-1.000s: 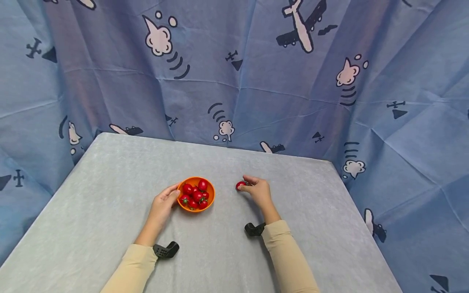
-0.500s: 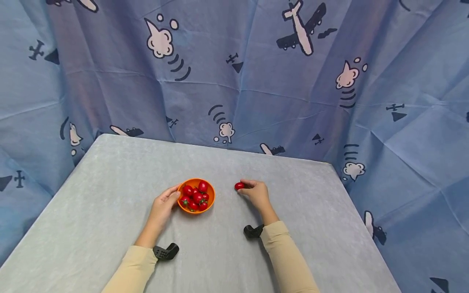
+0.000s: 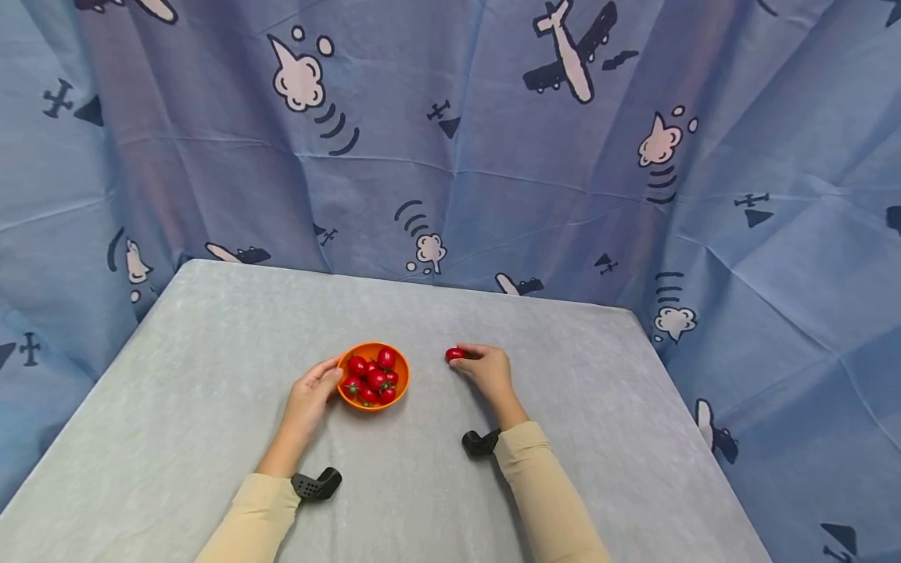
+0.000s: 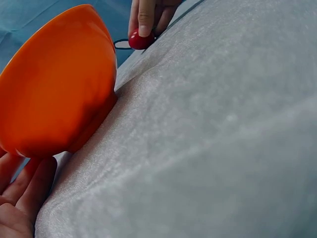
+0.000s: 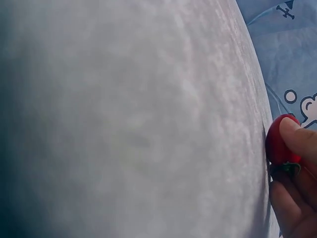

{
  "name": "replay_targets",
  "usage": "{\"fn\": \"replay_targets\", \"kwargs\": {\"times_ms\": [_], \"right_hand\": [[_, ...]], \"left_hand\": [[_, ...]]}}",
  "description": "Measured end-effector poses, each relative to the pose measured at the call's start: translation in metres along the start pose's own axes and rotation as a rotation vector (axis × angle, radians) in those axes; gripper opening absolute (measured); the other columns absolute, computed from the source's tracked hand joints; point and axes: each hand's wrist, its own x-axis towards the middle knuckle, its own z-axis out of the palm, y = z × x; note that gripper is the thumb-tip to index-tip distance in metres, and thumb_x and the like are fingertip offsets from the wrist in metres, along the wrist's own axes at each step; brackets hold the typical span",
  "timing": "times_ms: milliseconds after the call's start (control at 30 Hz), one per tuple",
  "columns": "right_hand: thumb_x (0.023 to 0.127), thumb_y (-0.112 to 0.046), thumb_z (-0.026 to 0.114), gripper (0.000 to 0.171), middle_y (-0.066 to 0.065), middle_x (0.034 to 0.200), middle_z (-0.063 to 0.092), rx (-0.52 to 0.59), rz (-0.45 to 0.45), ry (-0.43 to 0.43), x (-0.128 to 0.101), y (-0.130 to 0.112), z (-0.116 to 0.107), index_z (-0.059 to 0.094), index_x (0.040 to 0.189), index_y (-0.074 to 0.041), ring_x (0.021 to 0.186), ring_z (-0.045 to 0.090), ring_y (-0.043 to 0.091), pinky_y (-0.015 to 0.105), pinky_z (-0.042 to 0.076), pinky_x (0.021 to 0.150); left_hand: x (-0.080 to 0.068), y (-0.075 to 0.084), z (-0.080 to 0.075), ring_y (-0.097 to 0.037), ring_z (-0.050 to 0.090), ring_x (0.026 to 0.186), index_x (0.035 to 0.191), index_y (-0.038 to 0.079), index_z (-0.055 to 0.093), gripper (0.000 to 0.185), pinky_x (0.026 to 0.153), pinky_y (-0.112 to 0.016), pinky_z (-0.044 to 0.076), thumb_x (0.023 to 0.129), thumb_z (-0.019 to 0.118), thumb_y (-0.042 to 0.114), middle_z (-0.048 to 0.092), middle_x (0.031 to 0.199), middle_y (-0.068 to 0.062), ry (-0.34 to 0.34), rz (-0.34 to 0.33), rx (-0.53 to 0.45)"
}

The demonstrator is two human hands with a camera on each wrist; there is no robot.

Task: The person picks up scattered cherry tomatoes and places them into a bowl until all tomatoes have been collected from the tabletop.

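An orange bowl (image 3: pixel 400 396) with several red cherry tomatoes (image 3: pixel 377 380) inside stands upright on the table in the head view. My left hand (image 3: pixel 307 400) holds its left side, thumb at the rim and fingers against the outer wall. In the left wrist view the bowl (image 4: pixel 59 84) hides its own contents. To the right of the bowl, my right hand (image 3: pixel 493 378) pinches a single cherry tomato (image 3: pixel 454 354) close to the tabletop. The right wrist view shows the thumb on this tomato (image 5: pixel 278 144) and its green stem end below.
A pale grey cloth (image 3: pixel 394 485) covers the table. Behind it hangs a blue curtain (image 3: pixel 380 195) printed with airplanes and clouds. Black wrist cameras sit on the left wrist (image 3: pixel 317 485) and right wrist (image 3: pixel 481 442).
The right hand has shifted slightly left with the tomato, which now protrudes more clearly from the fingertips. The left hand and the bowl keep their places; the head view has shifted slightly.
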Motion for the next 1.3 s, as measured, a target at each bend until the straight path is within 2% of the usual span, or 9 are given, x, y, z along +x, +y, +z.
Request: {"fn": "replay_targets", "kwargs": {"times_ms": [133,367,633,867,967,1100,1300], "right_hand": [[0.077,-0.015,0.085,0.035,0.016,0.119,0.072,-0.018,0.019,0.005,-0.002,-0.002,0.001,0.077,0.11,-0.007,0.122,0.061,0.031,0.045,0.05,0.101],[0.076,-0.019,0.086,0.036,0.014,0.115,0.074,-0.006,0.028,-0.025,-0.012,-0.02,0.0,0.078,0.109,-0.009,0.117,0.063,0.029,0.041,0.052,0.094],[0.075,-0.019,0.086,0.035,0.012,0.11,0.076,0.011,-0.007,-0.058,-0.019,-0.037,0.005,0.079,0.108,-0.009,0.111,0.065,0.027,0.037,0.053,0.091],[0.075,-0.021,0.087,0.033,0.01,0.106,0.077,0.005,-0.033,-0.102,-0.023,-0.053,0.011,0.079,0.106,-0.011,0.106,0.066,0.024,0.03,0.053,0.082],[0.074,-0.021,0.087,0.032,0.009,0.106,0.077,0.011,-0.044,-0.112,-0.025,-0.06,0.014,0.08,0.104,-0.012,0.105,0.067,0.023,0.027,0.052,0.08],[0.073,-0.02,0.088,0.033,0.009,0.107,0.077,0.033,-0.063,-0.132,-0.028,-0.068,0.018,0.08,0.104,-0.012,0.107,0.067,0.023,0.028,0.053,0.082],[0.074,-0.016,0.088,0.033,0.01,0.107,0.077,0.058,-0.081,-0.169,-0.033,-0.079,0.028,0.08,0.105,-0.011,0.112,0.067,0.024,0.037,0.057,0.092]], "left_hand": [[0.0,0.0,-0.001,0.01,0.061,0.095,0.141,0.0,0.053,0.042,0.087,-0.01,0.05,0.102,0.054,0.015,0.071,0.114,0.011,-0.01,-0.007,-0.001],[0.0,0.001,-0.001,0.011,0.061,0.097,0.141,0.0,0.053,0.042,0.088,-0.009,0.05,0.102,0.054,0.016,0.07,0.123,0.002,-0.009,0.001,0.008],[0.0,0.0,0.0,0.01,0.061,0.095,0.141,-0.002,0.052,0.042,0.087,-0.009,0.05,0.102,0.054,0.014,0.071,0.112,0.013,-0.01,-0.004,-0.012],[0.001,-0.001,-0.001,0.01,0.062,0.096,0.141,-0.001,0.053,0.042,0.088,-0.01,0.05,0.102,0.054,0.015,0.07,0.124,0.002,-0.005,0.002,0.0],[0.001,-0.001,-0.002,0.01,0.061,0.097,0.141,-0.001,0.053,0.042,0.088,-0.01,0.05,0.102,0.054,0.015,0.069,0.124,0.002,-0.012,0.004,-0.005],[0.002,-0.001,-0.002,0.01,0.062,0.096,0.141,-0.002,0.052,0.042,0.088,-0.01,0.05,0.102,0.054,0.015,0.07,0.121,0.006,-0.009,0.007,-0.006],[0.002,-0.002,-0.002,0.01,0.062,0.096,0.141,-0.002,0.052,0.042,0.087,-0.01,0.05,0.102,0.054,0.014,0.071,0.114,0.012,-0.009,0.005,-0.016]]}}
